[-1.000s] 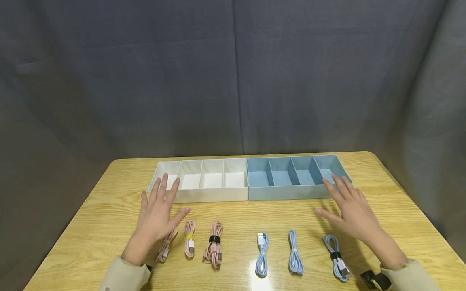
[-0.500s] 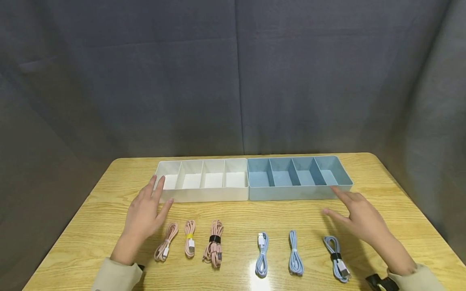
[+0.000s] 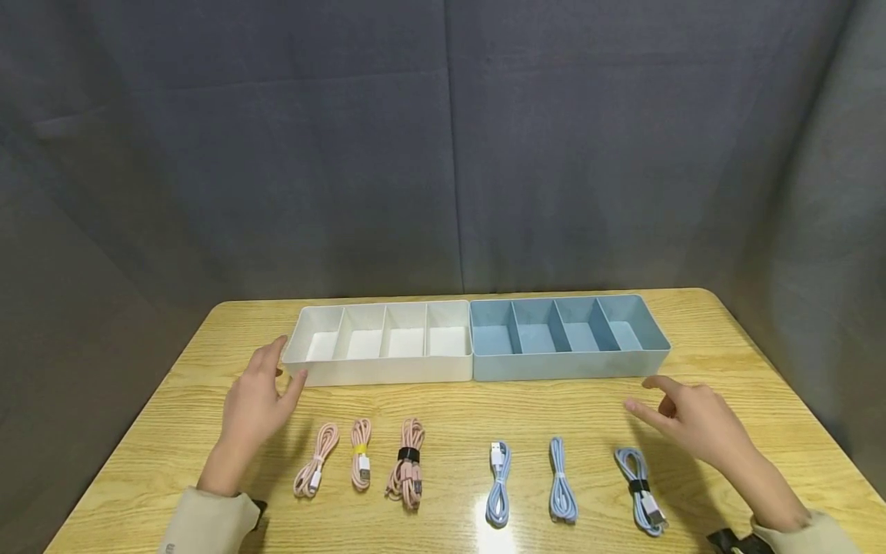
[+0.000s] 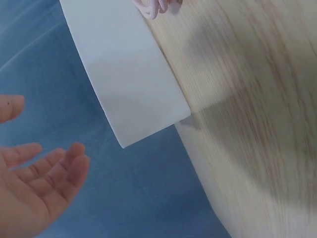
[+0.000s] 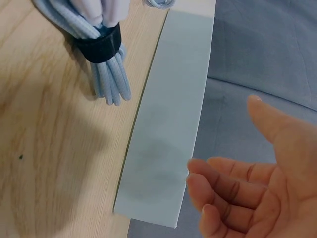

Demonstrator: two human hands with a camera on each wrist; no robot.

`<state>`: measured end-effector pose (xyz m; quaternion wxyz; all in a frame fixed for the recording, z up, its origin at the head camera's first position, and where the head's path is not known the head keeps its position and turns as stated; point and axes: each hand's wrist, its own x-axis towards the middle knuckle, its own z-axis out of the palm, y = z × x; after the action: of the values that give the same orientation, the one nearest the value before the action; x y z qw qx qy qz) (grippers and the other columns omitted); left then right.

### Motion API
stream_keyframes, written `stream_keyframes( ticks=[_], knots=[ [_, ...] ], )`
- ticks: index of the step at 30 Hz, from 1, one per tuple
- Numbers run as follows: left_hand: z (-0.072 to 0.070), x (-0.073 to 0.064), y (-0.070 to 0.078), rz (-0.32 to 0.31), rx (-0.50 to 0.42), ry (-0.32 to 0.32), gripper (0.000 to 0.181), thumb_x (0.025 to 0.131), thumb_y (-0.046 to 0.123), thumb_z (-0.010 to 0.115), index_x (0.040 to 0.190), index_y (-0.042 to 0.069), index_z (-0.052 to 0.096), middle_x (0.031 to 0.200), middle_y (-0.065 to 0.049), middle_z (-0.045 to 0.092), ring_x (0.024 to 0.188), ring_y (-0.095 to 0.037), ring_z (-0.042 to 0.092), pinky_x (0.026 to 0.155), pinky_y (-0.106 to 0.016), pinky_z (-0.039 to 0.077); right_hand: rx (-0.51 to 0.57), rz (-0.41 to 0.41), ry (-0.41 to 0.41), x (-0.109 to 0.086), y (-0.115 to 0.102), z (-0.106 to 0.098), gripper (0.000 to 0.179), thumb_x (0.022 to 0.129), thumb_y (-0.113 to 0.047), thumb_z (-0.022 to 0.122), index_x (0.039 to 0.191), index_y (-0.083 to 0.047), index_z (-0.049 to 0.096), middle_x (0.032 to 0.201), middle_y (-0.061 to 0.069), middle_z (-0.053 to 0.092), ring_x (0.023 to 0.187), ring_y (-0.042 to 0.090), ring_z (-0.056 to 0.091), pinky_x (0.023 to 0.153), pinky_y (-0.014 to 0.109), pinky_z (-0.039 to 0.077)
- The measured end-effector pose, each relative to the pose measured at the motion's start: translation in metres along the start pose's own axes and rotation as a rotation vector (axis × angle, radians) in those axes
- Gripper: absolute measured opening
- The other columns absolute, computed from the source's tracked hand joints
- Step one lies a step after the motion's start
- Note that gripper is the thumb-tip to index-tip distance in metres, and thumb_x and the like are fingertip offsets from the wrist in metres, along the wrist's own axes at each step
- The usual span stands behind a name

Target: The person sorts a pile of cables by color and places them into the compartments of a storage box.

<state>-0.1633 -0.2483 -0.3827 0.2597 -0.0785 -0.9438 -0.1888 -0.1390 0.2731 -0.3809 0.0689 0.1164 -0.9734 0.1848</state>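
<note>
In the head view my left hand hovers over the table by the near left corner of a white four-part tray, holding nothing. My right hand, fingers loosely bent, hovers just in front of the right end of a matching blue tray; nothing is in it. Below the white tray lie three coiled pink charging cables: one nearest my left hand, one with a yellow tie, one with a black tie. Three coiled blue cables lie to the right; the black-tied one is nearest my right hand.
Both trays stand end to end near the back of the wooden table. Behind the table's far edge hangs a dark grey-blue curtain, which also runs along both sides. Each wrist wears a dark strap under a beige sleeve.
Both hands have drawn back and outward, away from the trays, and their spread fingers have relaxed and bent. The left pink cable is uncovered now. Trays and cables have stayed put.
</note>
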Motion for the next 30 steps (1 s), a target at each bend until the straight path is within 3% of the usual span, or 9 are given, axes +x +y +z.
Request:
stream_keyframes(
  ticks=[7, 17, 30],
  knots=[
    [0.001, 0.006, -0.010, -0.125, -0.101, -0.053, 0.054, 0.086, 0.018, 0.061, 0.129, -0.008, 0.041, 0.116, -0.029, 0.050, 0.075, -0.034, 0.060, 0.049, -0.038, 0.046, 0.035, 0.015, -0.033, -0.006, 0.003, 0.001, 0.050, 0.084, -0.038, 0.064, 0.108, 0.006, 0.057, 0.054, -0.008, 0.051, 0.046, 0.007, 0.043, 0.045, 0.025, 0.036],
    [0.002, 0.021, -0.026, -0.231, -0.228, -0.180, 0.062, 0.092, 0.023, 0.053, 0.136, -0.013, 0.027, 0.123, -0.036, 0.041, 0.079, -0.041, 0.060, 0.062, -0.044, 0.051, 0.153, 0.025, -0.127, -0.014, 0.009, 0.001, 0.060, 0.081, -0.036, 0.068, 0.117, 0.007, 0.049, 0.056, -0.007, 0.056, 0.049, 0.004, 0.048, 0.051, 0.028, 0.043],
    [0.008, 0.037, -0.044, -0.370, -0.262, -0.330, 0.069, 0.096, 0.034, 0.042, 0.139, -0.012, 0.015, 0.132, -0.038, 0.030, 0.103, -0.053, 0.048, 0.079, -0.055, 0.046, 0.214, 0.022, -0.190, -0.022, 0.012, 0.006, 0.066, 0.080, -0.036, 0.069, 0.123, 0.008, 0.044, 0.058, -0.006, 0.058, 0.049, 0.004, 0.049, 0.046, 0.023, 0.040]
  ],
)
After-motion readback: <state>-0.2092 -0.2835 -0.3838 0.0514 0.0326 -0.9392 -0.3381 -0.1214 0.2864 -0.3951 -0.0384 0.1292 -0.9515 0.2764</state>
